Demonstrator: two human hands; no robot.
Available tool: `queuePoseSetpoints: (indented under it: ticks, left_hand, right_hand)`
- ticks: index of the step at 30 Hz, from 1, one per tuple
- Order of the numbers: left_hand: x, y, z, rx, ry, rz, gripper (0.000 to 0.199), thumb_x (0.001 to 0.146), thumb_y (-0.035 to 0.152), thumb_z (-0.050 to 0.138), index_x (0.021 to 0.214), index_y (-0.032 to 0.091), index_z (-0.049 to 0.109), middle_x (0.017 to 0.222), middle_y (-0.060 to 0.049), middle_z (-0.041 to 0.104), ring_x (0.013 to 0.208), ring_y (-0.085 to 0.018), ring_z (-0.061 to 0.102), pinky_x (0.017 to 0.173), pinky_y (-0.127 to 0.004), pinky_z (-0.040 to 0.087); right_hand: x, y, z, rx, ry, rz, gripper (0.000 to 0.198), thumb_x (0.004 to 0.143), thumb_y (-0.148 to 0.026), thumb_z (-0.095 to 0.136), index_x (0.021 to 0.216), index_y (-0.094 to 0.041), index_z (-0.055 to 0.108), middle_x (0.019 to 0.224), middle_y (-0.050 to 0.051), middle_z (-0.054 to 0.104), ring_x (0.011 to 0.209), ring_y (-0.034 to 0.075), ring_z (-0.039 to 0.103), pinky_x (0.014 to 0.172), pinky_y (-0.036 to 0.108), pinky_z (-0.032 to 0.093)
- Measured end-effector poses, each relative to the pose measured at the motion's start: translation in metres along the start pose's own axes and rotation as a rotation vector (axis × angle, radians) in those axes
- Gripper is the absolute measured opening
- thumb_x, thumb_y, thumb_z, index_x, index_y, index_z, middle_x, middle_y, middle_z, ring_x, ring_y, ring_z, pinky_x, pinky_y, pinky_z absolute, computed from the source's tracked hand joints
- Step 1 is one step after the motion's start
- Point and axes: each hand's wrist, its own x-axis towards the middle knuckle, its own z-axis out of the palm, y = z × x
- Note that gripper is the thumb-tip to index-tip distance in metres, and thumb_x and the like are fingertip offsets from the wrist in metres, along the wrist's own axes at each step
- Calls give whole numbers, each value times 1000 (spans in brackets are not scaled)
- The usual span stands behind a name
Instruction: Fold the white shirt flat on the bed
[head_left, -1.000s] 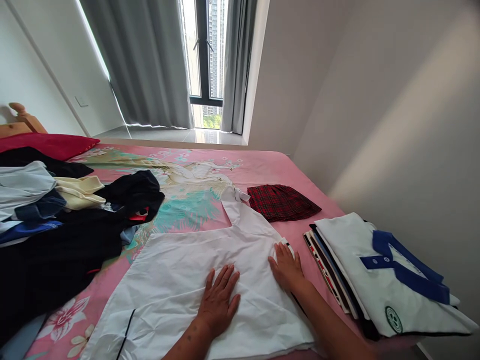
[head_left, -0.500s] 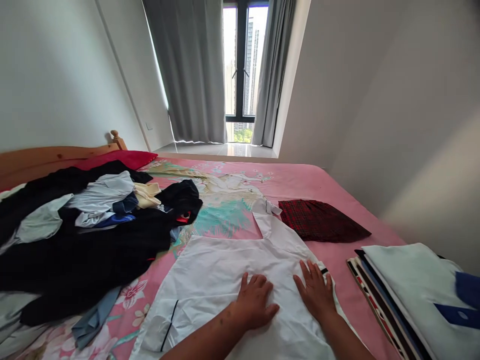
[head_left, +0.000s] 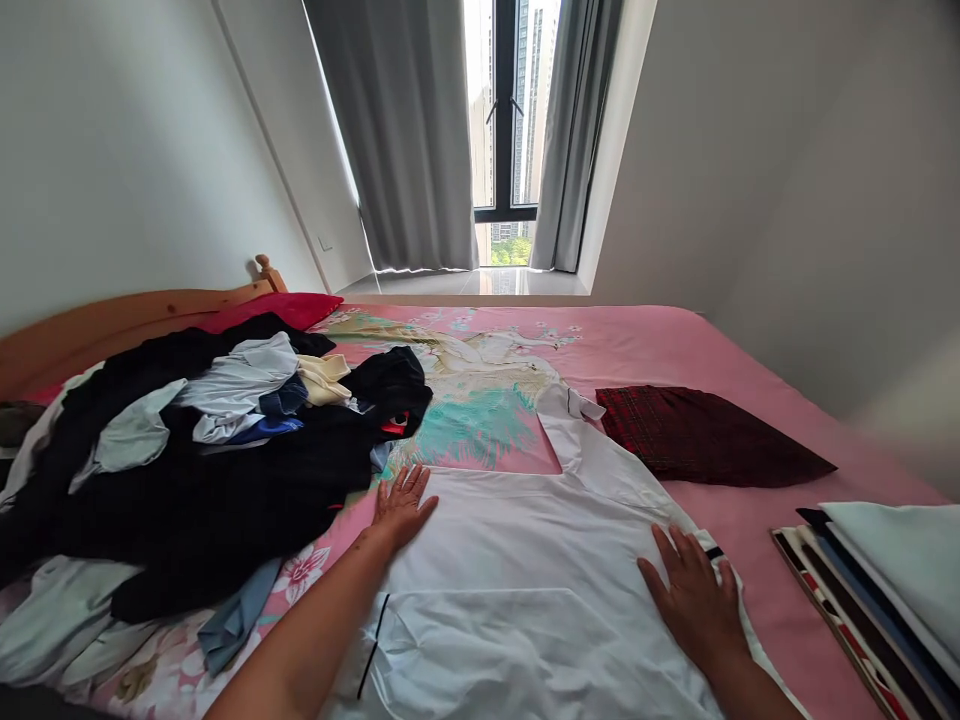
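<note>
White shirt, soft and maybe cotton, lies flat; left hand and right hand press it, fingers spread.

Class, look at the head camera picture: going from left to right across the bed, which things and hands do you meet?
Pile of dark clothes → left hand → white garment → right hand → stack of folded clothes.
</note>
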Motion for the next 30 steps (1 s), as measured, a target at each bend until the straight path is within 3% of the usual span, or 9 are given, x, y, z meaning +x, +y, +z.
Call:
queuePoseSetpoints:
  ticks: [13, 17, 20, 23, 26, 28, 30]
  left_hand:
    - [16, -4, 28, 50, 184, 22, 63, 86, 56, 27, 144, 31, 22, 153, 3, 9, 141, -23, 4, 109, -57, 2]
    - [18, -2, 16, 60, 107, 5, 65, 86, 58, 27, 145, 30, 19, 153, 2, 7, 141, -24, 3, 109, -58, 3]
    - [12, 19, -5, 71, 23, -29, 63, 87, 50, 29, 144, 24, 24, 153, -4, 12, 141, -30, 3, 106, -63, 1]
    - [-11, 58, -17, 83, 24, 134, 58, 89, 44, 31, 143, 24, 28, 152, -4, 17, 141, -26, 4, 109, -58, -2]
    - [-41, 90, -13, 14, -29, 499, 56, 89, 53, 28, 143, 37, 22, 152, 6, 12, 141, -18, 7, 114, -46, 1]
    - [-54, 92, -5, -43, -85, 670, 56, 89, 56, 27, 142, 41, 18, 152, 6, 11, 141, -19, 9, 113, -47, -3]
    - [-55, 71, 0, -57, -126, 630, 60, 87, 58, 30, 142, 39, 17, 152, 4, 14, 141, -23, 11, 112, -52, -6]
  right_hand:
    - [8, -8, -12, -86, -119, 69, 60, 91, -57, 20, 143, -27, 25, 149, 2, 23, 138, 21, 13, 110, 51, 7]
    - [15, -9, -28, -46, -255, 104, 60, 91, -57, 21, 144, -29, 21, 151, 3, 18, 139, 21, 9, 110, 52, 4]
    - [28, -15, -55, -14, -422, 112, 60, 90, -55, 24, 143, -27, 24, 150, 7, 21, 138, 27, 12, 107, 60, 3]
    - [35, -32, -82, 13, -404, -11, 57, 92, -50, 24, 139, -20, 34, 147, 10, 29, 136, 28, 18, 106, 62, 1]
    - [30, -51, -91, 129, -333, -323, 54, 94, -46, 21, 140, -21, 33, 148, 6, 26, 138, 22, 15, 110, 54, 2]
    - [24, -55, -86, 189, -378, -467, 53, 93, -47, 25, 140, -23, 31, 148, 5, 25, 138, 21, 16, 111, 53, 4]
    - [23, -45, -77, 199, -414, -445, 50, 92, -45, 30, 138, -24, 36, 146, 5, 32, 135, 23, 25, 109, 56, 9]
